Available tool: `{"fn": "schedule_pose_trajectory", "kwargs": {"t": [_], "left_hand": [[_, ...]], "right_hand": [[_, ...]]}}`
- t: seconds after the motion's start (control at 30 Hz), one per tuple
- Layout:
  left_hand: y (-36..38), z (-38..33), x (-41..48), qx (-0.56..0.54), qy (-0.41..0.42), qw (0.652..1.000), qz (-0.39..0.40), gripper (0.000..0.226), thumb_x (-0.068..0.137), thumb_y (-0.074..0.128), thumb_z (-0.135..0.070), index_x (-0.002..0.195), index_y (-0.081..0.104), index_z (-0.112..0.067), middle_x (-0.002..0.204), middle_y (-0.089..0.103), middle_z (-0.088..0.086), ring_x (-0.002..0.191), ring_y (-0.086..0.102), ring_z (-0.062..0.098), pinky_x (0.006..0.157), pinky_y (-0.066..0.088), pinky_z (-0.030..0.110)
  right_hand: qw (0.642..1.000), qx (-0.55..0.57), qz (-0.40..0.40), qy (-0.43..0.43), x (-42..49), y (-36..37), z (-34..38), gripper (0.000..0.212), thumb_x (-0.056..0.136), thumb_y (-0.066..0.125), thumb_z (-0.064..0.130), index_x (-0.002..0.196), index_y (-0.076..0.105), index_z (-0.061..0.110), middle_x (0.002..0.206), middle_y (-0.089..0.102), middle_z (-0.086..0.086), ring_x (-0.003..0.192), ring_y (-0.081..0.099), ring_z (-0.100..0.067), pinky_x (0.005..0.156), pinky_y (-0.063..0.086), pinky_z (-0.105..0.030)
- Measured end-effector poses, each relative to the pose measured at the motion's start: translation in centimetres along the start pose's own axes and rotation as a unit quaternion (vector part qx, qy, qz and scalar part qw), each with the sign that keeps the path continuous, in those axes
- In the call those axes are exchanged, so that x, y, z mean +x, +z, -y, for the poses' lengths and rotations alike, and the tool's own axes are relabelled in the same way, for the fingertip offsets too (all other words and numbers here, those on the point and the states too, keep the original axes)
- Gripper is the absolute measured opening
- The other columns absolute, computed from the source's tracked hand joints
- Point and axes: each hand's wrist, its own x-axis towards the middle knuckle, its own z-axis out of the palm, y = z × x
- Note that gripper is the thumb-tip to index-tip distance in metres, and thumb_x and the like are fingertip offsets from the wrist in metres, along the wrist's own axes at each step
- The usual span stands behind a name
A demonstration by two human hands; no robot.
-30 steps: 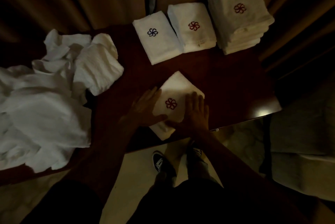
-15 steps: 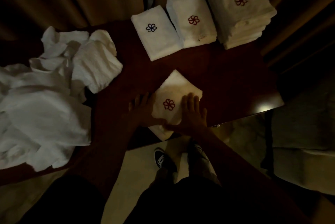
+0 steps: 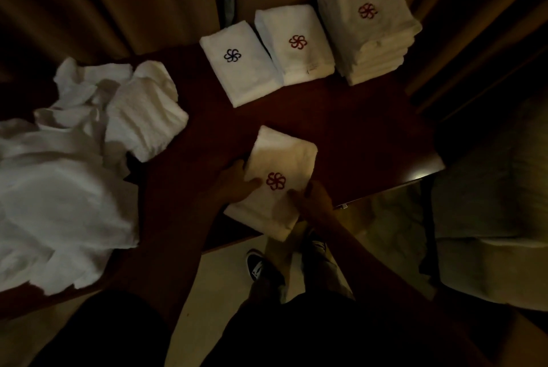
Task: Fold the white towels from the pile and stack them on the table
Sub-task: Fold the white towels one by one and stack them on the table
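A folded white towel (image 3: pixel 278 159) with a red flower emblem lies near the front edge of the dark wooden table (image 3: pixel 355 129). My left hand (image 3: pixel 234 185) grips its left side, thumb on top beside the emblem. My right hand (image 3: pixel 314 200) grips its lower right edge, fingers curled round it. The pile of unfolded white towels (image 3: pixel 68 176) covers the table's left side. At the back stand a folded towel with a blue emblem (image 3: pixel 240 64), a folded towel with a red emblem (image 3: pixel 296 43) and a tall stack of folded towels (image 3: pixel 367 22).
Curtains (image 3: pixel 103 1) hang behind the table. A pale upholstered seat (image 3: pixel 489 218) stands to the right. My shoes (image 3: pixel 261 265) are on the light floor below the table's front edge.
Both hands went from lying flat on the towel to gripping its sides. The towel's near end now hangs over the table's front edge.
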Motion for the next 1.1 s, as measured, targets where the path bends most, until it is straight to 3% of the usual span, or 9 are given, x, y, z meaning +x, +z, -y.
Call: {"fn": "schedule_pose_trajectory", "kwargs": {"t": [0.2,0.3,0.5,0.57,0.63,0.8,0.87,1.0,1.1], "left_hand": [[0.8,-0.8,0.6,-0.168,-0.015,0.985,-0.043,0.090,0.084,0.076,-0.044,0.155,0.028,-0.015,0.155,0.039,0.008,0.140,0.039,0.029,0.113,0.038,0.045],[1.0,-1.7,0.8,-0.291,-0.060,0.954,-0.024,0.069,0.084,0.079,-0.029,0.143,0.048,-0.011,0.138,0.056,0.005,0.126,0.054,0.025,0.098,0.050,0.042],[0.8,-2.0,1.1,-0.411,-0.096,0.903,0.078,0.047,0.084,0.078,-0.017,0.127,0.059,-0.018,0.121,0.066,0.002,0.108,0.062,0.021,0.085,0.055,0.043],[-0.2,-2.5,1.2,-0.417,-0.088,0.900,0.094,0.041,0.083,0.079,-0.017,0.118,0.060,-0.024,0.109,0.066,-0.005,0.099,0.062,0.015,0.072,0.055,0.035],[-1.1,-3.0,1.5,-0.414,-0.075,0.902,0.099,0.045,0.081,0.080,-0.015,0.121,0.060,-0.020,0.111,0.067,-0.003,0.096,0.064,0.013,0.067,0.055,0.031],[-3.8,-4.9,1.6,-0.395,-0.050,0.916,0.049,0.055,0.075,0.086,-0.012,0.121,0.057,-0.016,0.109,0.067,-0.001,0.098,0.066,0.016,0.067,0.058,0.031],[-4.6,-5.7,1.8,-0.407,-0.037,0.912,0.030,0.057,0.072,0.087,-0.010,0.118,0.054,-0.016,0.111,0.066,0.002,0.098,0.066,0.016,0.069,0.059,0.034],[-6.8,-7.5,2.8,-0.437,-0.015,0.899,0.003,0.069,0.061,0.093,-0.011,0.119,0.056,-0.014,0.114,0.071,0.006,0.103,0.070,0.022,0.086,0.059,0.047],[-8.7,-9.5,3.3,-0.449,-0.003,0.894,0.006,0.072,0.060,0.094,-0.019,0.121,0.055,-0.020,0.116,0.071,0.000,0.104,0.070,0.019,0.083,0.060,0.048]], "right_hand": [[0.994,-0.001,-0.053,-0.091,0.8,-0.8,1.5,0.076,0.088,0.073,0.029,0.151,0.031,0.020,0.144,0.048,-0.006,0.128,0.050,-0.027,0.099,0.051,-0.050],[0.997,0.026,-0.039,-0.069,1.6,-1.1,1.6,0.078,0.083,0.077,0.031,0.149,0.036,0.019,0.142,0.051,-0.005,0.127,0.052,-0.026,0.100,0.051,-0.053],[0.993,0.117,0.009,0.021,2.9,-2.0,2.1,0.052,0.081,0.081,0.020,0.127,0.060,0.007,0.123,0.067,-0.009,0.109,0.066,-0.028,0.086,0.060,-0.045],[0.985,0.167,0.035,0.015,2.9,-2.8,2.8,0.042,0.081,0.081,0.014,0.119,0.065,0.004,0.114,0.071,-0.009,0.102,0.069,-0.027,0.073,0.061,-0.035],[0.986,0.162,0.031,-0.010,2.9,-3.2,3.4,0.048,0.080,0.081,0.017,0.123,0.062,0.006,0.115,0.069,-0.005,0.102,0.067,-0.023,0.068,0.058,-0.029],[0.989,0.117,-0.015,-0.085,2.7,-4.0,5.8,0.089,0.068,0.087,0.036,0.144,0.044,0.017,0.136,0.058,-0.006,0.120,0.059,-0.027,0.092,0.057,-0.051],[0.986,0.093,-0.029,-0.135,2.1,-4.8,7.3,0.097,0.069,0.087,0.039,0.150,0.037,0.021,0.145,0.050,-0.005,0.128,0.053,-0.026,0.098,0.053,-0.053],[0.965,0.105,-0.037,-0.238,2.0,-6.7,10.3,0.092,0.076,0.085,0.024,0.152,0.034,0.016,0.152,0.042,-0.005,0.136,0.044,-0.019,0.106,0.045,-0.041],[0.949,0.035,-0.063,-0.307,3.4,-8.2,12.3,0.076,0.081,0.080,0.008,0.147,0.043,0.008,0.148,0.045,-0.008,0.130,0.043,-0.003,0.104,0.044,-0.023]]}}
